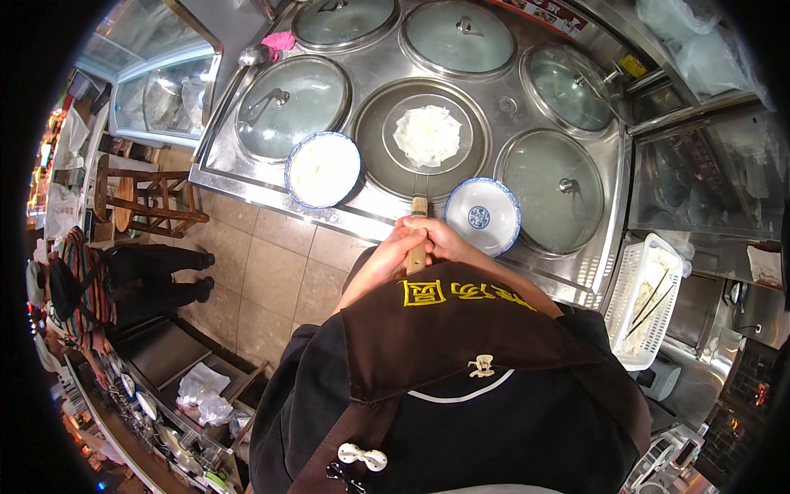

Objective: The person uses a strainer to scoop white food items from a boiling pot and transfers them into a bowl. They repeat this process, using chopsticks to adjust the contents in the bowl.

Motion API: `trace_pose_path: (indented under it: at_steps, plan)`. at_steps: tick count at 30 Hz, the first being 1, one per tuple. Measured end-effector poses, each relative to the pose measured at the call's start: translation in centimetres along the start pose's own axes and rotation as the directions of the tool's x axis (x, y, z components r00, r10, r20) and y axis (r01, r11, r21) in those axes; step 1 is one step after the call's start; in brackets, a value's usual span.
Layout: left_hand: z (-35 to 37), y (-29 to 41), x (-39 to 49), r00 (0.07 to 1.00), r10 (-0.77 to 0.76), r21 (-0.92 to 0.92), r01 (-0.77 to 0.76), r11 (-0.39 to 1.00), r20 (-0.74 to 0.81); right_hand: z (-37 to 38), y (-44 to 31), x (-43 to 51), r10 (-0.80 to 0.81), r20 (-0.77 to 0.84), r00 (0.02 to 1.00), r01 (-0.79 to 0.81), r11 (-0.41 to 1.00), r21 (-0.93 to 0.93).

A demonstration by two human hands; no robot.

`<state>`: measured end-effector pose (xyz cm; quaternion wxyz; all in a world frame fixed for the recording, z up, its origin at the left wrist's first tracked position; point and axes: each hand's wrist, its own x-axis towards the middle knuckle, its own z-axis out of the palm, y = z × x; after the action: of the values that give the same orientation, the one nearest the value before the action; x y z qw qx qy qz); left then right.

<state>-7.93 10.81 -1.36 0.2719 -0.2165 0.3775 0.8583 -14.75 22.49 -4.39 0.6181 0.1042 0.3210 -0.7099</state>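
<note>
Both of my hands are wrapped around the wooden handle (418, 207) of a round wire-mesh strainer (389, 126). My left hand (390, 254) and my right hand (442, 237) meet at the handle, close to my apron. White, flat, noodle-like pieces (428, 136) are heaped in the strainer. It sits over the round middle cooking well (369, 145) of a steel cooker; whether it touches the well cannot be told. Left of the handle, a blue-rimmed bowl (322, 169) holds something pale, washed out by glare. Another blue-rimmed bowl (494, 228), with its inner pattern showing, stands beside my right hand.
Several glass-lidded pots (290, 117) ring the middle well. A metal ladle (253, 55) lies at the cooker's left edge near a pink cloth (279, 41). At right, a white plastic basket (673, 296) holds pale food and dark chopsticks (648, 302). A person (142, 278) stands at far left near a wooden stool (160, 200).
</note>
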Motion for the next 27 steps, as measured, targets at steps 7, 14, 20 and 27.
trace_pose_path:
  at_steps: [7, 14, 20, 27]
  plan:
    - [-2.8, 0.0, -1.7, 0.995, -0.07, -0.186, 0.082, 0.979, 0.068, -0.3, -2.9, -2.3, -0.065, -0.032, 0.997, 0.068, 0.992, 0.108]
    - [-4.3, -0.4, -2.2, 1.0, -0.016, -0.341, 0.023, 0.94, 0.025, -2.5, -5.5, -8.8, -0.161, -0.136, 0.978, 0.106, 0.934, -0.342]
    - [-4.2, 0.2, -1.8, 0.999, -0.013, -0.361, 0.026, 0.932, 0.038, -4.1, -4.2, -8.6, 0.019, -0.314, 0.949, -0.041, 0.997, -0.064]
    - [-4.3, -0.2, -2.0, 1.0, -0.028, -0.348, 0.027, 0.937, 0.001, -3.1, -4.8, -9.1, -0.013, -0.25, 0.968, -0.027, 0.988, -0.155]
